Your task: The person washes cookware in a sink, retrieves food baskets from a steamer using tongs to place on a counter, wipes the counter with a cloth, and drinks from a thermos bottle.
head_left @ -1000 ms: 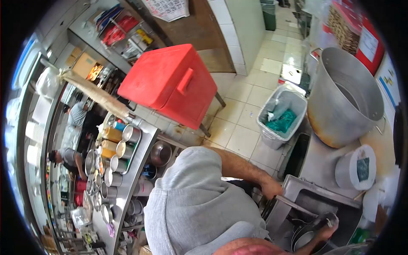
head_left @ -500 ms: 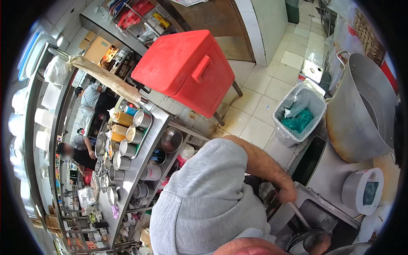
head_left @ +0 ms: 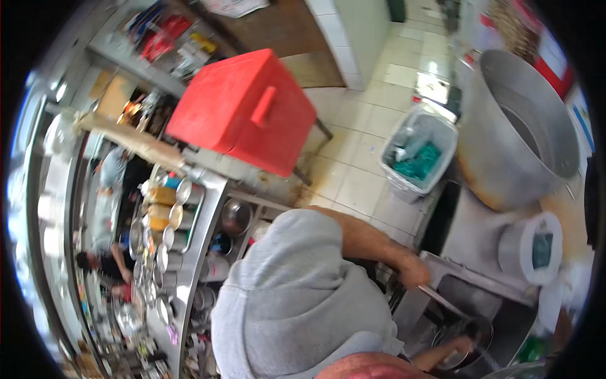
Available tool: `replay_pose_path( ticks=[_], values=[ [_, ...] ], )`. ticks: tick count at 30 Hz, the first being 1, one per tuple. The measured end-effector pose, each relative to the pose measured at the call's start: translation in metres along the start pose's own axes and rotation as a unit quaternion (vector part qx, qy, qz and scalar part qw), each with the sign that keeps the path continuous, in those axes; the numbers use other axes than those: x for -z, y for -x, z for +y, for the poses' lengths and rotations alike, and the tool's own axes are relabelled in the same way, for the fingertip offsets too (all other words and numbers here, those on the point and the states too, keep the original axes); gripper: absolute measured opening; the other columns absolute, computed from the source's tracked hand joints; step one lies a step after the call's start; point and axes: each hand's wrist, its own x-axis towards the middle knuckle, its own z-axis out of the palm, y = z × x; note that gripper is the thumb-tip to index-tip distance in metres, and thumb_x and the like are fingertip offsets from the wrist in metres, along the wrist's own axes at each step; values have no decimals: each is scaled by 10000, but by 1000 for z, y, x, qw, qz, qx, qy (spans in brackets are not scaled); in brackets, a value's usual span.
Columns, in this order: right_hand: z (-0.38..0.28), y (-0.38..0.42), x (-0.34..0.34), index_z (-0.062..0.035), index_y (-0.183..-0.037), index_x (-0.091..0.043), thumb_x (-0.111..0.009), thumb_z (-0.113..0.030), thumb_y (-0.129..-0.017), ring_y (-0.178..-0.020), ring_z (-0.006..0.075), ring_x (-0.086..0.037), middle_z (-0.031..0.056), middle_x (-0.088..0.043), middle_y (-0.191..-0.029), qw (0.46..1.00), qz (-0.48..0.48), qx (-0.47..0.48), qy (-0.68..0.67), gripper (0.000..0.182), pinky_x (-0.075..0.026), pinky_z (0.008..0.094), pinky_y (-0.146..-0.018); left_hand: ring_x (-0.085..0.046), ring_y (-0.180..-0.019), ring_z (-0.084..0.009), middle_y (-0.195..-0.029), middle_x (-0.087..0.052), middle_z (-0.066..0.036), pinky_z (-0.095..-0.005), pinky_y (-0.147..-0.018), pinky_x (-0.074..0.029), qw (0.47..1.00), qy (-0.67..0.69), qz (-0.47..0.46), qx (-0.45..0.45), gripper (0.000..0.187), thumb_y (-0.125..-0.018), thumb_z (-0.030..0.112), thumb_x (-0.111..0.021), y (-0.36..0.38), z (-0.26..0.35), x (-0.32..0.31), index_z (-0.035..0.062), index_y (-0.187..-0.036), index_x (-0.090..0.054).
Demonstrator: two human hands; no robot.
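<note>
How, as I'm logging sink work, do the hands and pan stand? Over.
Left grip closed on long handle. Right grip by dark pan at sink, its hold blurred. White bucket beside sink, clear of both.

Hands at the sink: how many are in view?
2: the left hand grips a long handle; the right hand, blurred, is at the round pan.

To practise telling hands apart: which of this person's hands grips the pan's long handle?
The left hand, closed around the free end of the handle; the right hand is down at the pan itself.
</note>
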Motion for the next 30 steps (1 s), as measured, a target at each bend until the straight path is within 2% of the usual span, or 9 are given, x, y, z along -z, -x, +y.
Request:
replay_pose_path(
  ticks=[4,9,13,18,21,22,24,27,30],
  values=[
    [-18,-11,-16,-21,-991,-606,-508,-507,-815,-984,311,-495,179,-552,-1060,996,2,-80,35,526,-381,467,-818,-614,-683,-339,-731,-610,-213,-425,-638,-488,997,66,-23,41,220,-675,86,-548,-7,3,-8,-36,-855,-579],
    [-54,-42,-39,-72,-1088,-580,-490,-563,-802,-1136,321,-416,170,-509,-1178,930,340,-132,53,576,-320,513,-897,-610,-548,-271,-682,-601,-180,-393,-486,-488,978,162,-74,109,239,-718,80,-526,-14,26,2,-46,-921,-528],
    [-126,3,20,-150,-1323,-395,-460,-520,-840,-1293,418,-213,236,-276,-1385,966,-87,-208,-129,612,-183,605,-1007,-544,-414,-187,-584,-545,-110,-341,-377,-436,965,196,-101,143,214,-735,79,-513,-16,43,21,-25,-919,-481],
    [-124,50,49,-63,-1195,-459,-672,-231,-718,-1168,413,-338,255,-411,-1198,924,11,-274,-269,549,-302,510,-953,-519,-400,-165,-550,-514,-77,-330,-374,-428,979,145,-88,117,164,-737,88,-517,-28,44,7,-7,-859,-462],
    [-141,71,78,6,-1047,-481,-636,-24,-627,-802,320,-538,150,-526,-901,598,173,-429,-655,449,-465,453,-689,-542,-409,-202,-555,-542,-109,-351,-403,-451,983,123,-94,102,191,-728,66,-524,-54,55,3,-36,-882,-472],
    [-122,66,74,6,-1047,-481,-636,-24,-627,-802,320,-538,150,-526,-901,592,191,-434,-651,449,-465,453,-689,-554,-429,-214,-566,-547,-117,-362,-431,-462,989,107,-84,64,201,-730,78,-525,-67,49,-4,-35,-889,-473],
    [-70,44,59,-1,-917,-504,-610,3,-636,-643,269,-533,118,-523,-789,377,4,-421,-825,301,-472,414,-521,-618,-602,-313,-703,-595,-189,-423,-592,-497,980,118,-133,93,262,-757,137,-547,-81,75,5,-41,-932,-470],
    [-21,16,88,-32,-802,-532,-604,-7,-661,-580,237,-525,100,-527,-718,429,76,-448,-780,161,-444,386,-429,-606,-665,-392,-709,-597,-228,-459,-620,-486,982,-87,103,-131,285,-795,219,-553,-95,82,-20,-24,-916,-465],
    [-5,17,87,-35,-798,-538,-613,-16,-659,-544,231,-514,91,-523,-691,411,155,-429,-789,159,-434,373,-405,-582,-770,-446,-786,-596,-282,-490,-692,-466,990,-98,66,-72,326,-827,248,-524,-100,108,-25,-37,-974,-468]
  ],
)
